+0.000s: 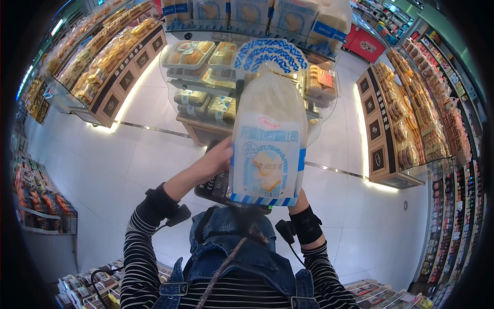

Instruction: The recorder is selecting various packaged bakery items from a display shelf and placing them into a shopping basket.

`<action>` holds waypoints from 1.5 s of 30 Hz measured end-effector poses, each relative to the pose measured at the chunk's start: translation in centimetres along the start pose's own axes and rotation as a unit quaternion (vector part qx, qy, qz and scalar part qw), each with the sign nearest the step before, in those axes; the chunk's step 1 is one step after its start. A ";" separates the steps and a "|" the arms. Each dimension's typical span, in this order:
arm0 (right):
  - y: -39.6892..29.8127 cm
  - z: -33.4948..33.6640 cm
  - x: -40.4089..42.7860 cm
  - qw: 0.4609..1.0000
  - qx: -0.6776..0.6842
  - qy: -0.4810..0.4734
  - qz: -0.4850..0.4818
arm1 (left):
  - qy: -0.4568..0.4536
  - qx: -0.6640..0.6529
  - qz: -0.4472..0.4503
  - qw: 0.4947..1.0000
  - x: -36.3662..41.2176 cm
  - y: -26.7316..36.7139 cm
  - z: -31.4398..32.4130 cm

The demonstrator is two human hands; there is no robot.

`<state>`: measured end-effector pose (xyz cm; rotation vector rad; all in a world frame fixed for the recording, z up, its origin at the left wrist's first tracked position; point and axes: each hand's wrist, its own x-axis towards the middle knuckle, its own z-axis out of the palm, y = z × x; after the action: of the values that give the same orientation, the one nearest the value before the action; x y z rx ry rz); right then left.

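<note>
A clear bag of toast bread (266, 150) with a white and blue printed label stands upright close before me. Its gathered top flares into a blue-and-white patterned frill (272, 54). My left hand (220, 155) grips the bag's left side, with the fingertips out of sight behind it. At the lower right, my right hand (300, 201) holds the bag from behind, and most of that hand is hidden. A black plastic basket (216, 185) shows partly behind the bag, below my left hand.
Ahead stands a display shelf (204, 129) with packaged bread (251, 15) on top and boxed pastries (189, 54) below. Bakery stands flank it at left (127, 77) and right (376, 127). Stocked shelves (451, 224) line the far right; a wire rack (46, 212) stands left.
</note>
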<state>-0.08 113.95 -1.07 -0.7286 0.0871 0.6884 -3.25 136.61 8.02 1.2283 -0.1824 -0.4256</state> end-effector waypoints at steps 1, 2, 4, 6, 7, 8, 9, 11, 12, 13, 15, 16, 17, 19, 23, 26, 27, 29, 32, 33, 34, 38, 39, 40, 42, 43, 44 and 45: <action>-0.2 -0.1 0.1 1.000 0.001 0.001 -0.002 | -0.027 -0.018 -0.013 0.999 -0.2 -0.4 0.0; -0.4 -0.2 0.0 1.000 -0.001 0.002 -0.003 | -0.026 -0.017 -0.010 0.999 -0.1 -0.7 0.0; -0.8 -0.4 -0.1 1.000 -0.004 0.001 -0.004 | -0.005 0.002 0.001 1.000 -0.1 -1.2 0.5; -1.0 0.0 -0.5 1.000 -0.014 -0.004 -0.004 | 0.002 -0.011 -0.006 1.000 -0.2 -1.6 1.0; -1.5 0.8 -0.7 1.000 -0.004 0.003 -0.003 | 0.006 -0.021 -0.010 1.000 0.1 -1.8 0.9; -1.8 1.4 -0.9 1.000 0.005 0.009 -0.004 | 0.000 -0.036 -0.023 0.999 0.1 -2.7 0.8; -2.0 1.4 -0.8 1.000 -0.009 0.007 -0.006 | 0.007 0.006 -0.036 0.999 0.2 -4.5 -0.1; -1.8 1.5 -0.8 0.999 -0.045 0.001 -0.004 | -0.019 -0.068 -0.082 0.994 -0.4 -6.0 -0.6; -1.6 1.0 -0.9 0.999 -0.030 -0.010 0.020 | -0.007 -0.113 -0.102 0.988 -1.0 -5.2 0.2; -1.7 0.9 -0.9 0.997 -0.074 -0.025 0.006 | -0.014 -0.119 -0.131 0.984 -1.1 -5.7 -0.2; -1.7 1.5 -0.5 0.995 -0.070 -0.019 0.074 | 0.034 -0.195 -0.106 0.974 -2.2 -6.5 0.0; -1.8 1.8 -0.5 0.995 -0.069 -0.024 0.071 | 0.034 -0.204 -0.101 0.973 -2.4 -6.9 -0.2; -1.8 2.1 -0.3 0.992 -0.119 -0.013 0.037 | 0.034 -0.214 -0.096 0.971 -2.5 -7.2 -0.5; -1.7 3.0 0.1 0.986 -0.164 -0.009 0.004 | 0.043 -0.213 -0.089 0.972 -3.2 -7.1 -0.9; -2.3 4.3 0.7 0.950 -0.299 -0.079 -0.040 | 0.113 -0.170 -0.051 0.978 -4.9 -7.2 -1.8; -0.8 2.6 1.6 0.908 -0.398 -0.127 -0.040 | 0.164 -0.070 0.000 0.984 -6.6 -6.6 -1.8; -0.3 3.3 1.7 0.907 -0.397 -0.134 -0.038 | 0.170 -0.069 0.001 0.983 -7.4 -6.3 -1.8; 0.6 4.9 1.4 0.906 -0.360 -0.217 -0.050 | 0.184 -0.016 0.026 0.982 -9.1 -6.2 -1.7; 2.2 5.3 1.3 0.897 -0.365 -0.248 -0.018 | 0.222 -0.027 0.028 0.974 -11.8 -6.6 -1.2; 2.6 6.0 1.0 0.887 -0.383 -0.258 0.003 | 0.239 -0.032 0.030 0.970 -12.8 -6.8 -1.0; 2.8 6.9 0.3 0.893 -0.364 -0.261 0.040 | 0.242 -0.032 0.030 0.969 -13.7 -6.9 -0.9; 4.0 9.4 -1.8 0.852 -0.443 -0.274 0.062 | 0.263 -0.019 0.059 0.963 -17.1 -7.5 0.2; 4.5 9.5 -2.5 0.851 -0.443 -0.276 0.062 | 0.263 -0.023 0.073 0.962 -18.0 -7.7 0.4; 5.0 9.7 -3.1 0.844 -0.452 -0.282 0.062 | 0.264 -0.023 0.074 0.961 -18.8 -8.0 0.7; 5.6 10.4 -4.8 0.843 -0.446 -0.289 0.081 | 0.261 -0.018 0.082 0.962 -20.3 -8.5 1.4; 6.1 10.3 -5.7 0.844 -0.445 -0.287 0.082 | 0.260 -0.018 0.079 0.962 -21.0 -8.6 2.0; 6.5 10.1 -6.7 0.836 -0.468 -0.275 0.082 | 0.265 -0.019 0.080 0.961 -21.5 -8.6 2.8; 7.0 10.0 -7.5 0.826 -0.491 -0.264 0.082 | 0.269 -0.020 0.080 0.960 -22.0 -8.7 3.3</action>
<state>-11.71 119.97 4.64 -1.4955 -0.7859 1.0877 -26.32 140.37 2.97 1.2363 0.1920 0.0549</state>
